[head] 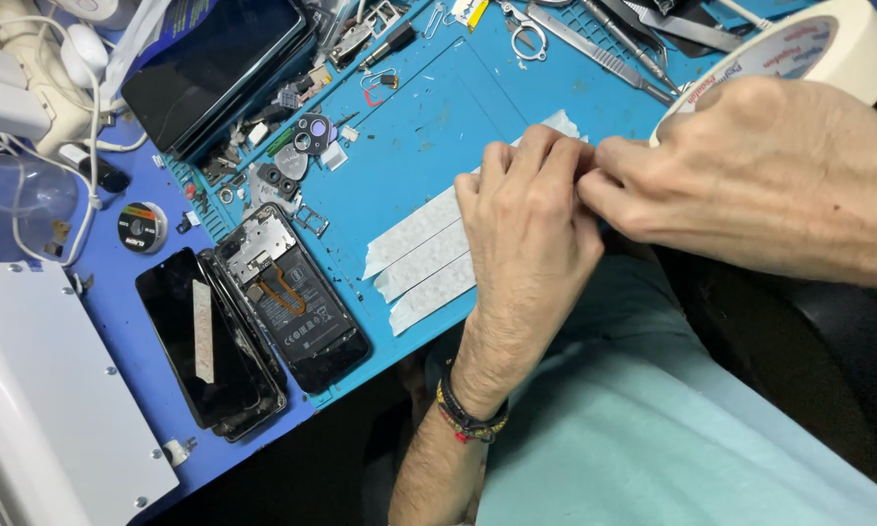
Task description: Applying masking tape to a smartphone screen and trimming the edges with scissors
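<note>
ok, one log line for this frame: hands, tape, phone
left hand: pressing tape strip | right hand: pinching same strip by tape roll | mat: three strips laid | opened phone: untouched

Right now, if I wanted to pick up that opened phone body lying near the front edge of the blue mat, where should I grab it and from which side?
Take the opened phone body by its two long edges, coming down from above. It lies flat with its insides facing up, so the edges are the safe grip. Keep off the orange flex cable. The separated screen lies close along one side, so slide a finger in carefully there.
</note>
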